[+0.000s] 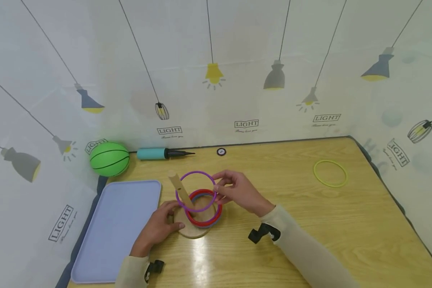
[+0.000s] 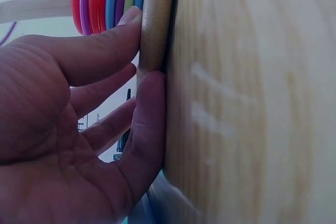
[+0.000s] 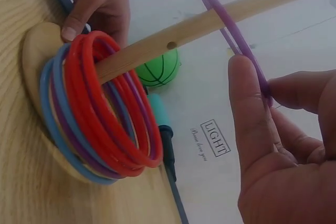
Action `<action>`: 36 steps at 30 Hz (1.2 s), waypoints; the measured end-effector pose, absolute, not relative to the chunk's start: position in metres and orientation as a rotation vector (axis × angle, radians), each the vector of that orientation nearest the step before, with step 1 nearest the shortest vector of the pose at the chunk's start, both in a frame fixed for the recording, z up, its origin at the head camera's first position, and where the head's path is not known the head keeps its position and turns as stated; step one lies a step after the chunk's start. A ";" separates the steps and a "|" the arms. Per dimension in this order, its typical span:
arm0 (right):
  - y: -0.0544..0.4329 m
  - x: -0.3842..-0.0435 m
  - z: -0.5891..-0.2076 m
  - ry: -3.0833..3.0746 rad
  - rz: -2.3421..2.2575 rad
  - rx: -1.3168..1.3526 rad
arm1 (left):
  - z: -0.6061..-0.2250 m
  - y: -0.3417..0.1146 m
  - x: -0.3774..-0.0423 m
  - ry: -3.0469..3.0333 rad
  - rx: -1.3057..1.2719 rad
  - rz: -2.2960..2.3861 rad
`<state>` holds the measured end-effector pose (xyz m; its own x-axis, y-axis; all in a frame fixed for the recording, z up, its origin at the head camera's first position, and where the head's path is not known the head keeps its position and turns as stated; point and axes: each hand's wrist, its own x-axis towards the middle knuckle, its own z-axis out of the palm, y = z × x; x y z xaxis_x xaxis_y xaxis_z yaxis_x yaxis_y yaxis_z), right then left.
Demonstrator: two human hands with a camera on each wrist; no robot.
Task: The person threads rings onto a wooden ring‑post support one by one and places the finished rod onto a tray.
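Note:
My right hand (image 1: 243, 193) pinches a thin purple ring (image 3: 239, 30) between thumb and fingers. A wooden peg (image 3: 205, 27) passes through this ring, which is held tilted near the peg's upper part. Lower on the peg lies a stack of red, blue, purple and yellow-green rings (image 3: 84, 98), leaning to one side of it. The peg rises from a round wooden base (image 1: 185, 232) on the table. My left hand (image 1: 158, 228) grips the base's left edge, the thumb on top and a finger along its side, as the left wrist view shows.
A yellow ring (image 1: 325, 161) lies flat on the table at the far right. Left of the base is a pale lilac tray (image 1: 119, 224). Along the back stand a green ball (image 1: 109, 159), a turquoise hand pump (image 1: 151, 153) and a small dark round disc (image 1: 221, 151), near the wall.

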<state>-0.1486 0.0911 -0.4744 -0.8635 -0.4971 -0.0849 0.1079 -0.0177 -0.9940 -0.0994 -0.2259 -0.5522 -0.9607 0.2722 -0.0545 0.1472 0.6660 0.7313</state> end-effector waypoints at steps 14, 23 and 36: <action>0.086 -0.150 -0.525 1.861 -1.828 -0.317 | -0.550 -0.225 -0.098 2.720 0.340 1.168; 0.090 -0.149 -0.529 1.927 -1.793 -0.270 | -0.547 -0.225 -0.099 2.710 0.341 1.169; 0.092 -0.148 -0.534 2.000 -1.773 -0.241 | -0.549 -0.224 -0.099 2.711 0.336 1.165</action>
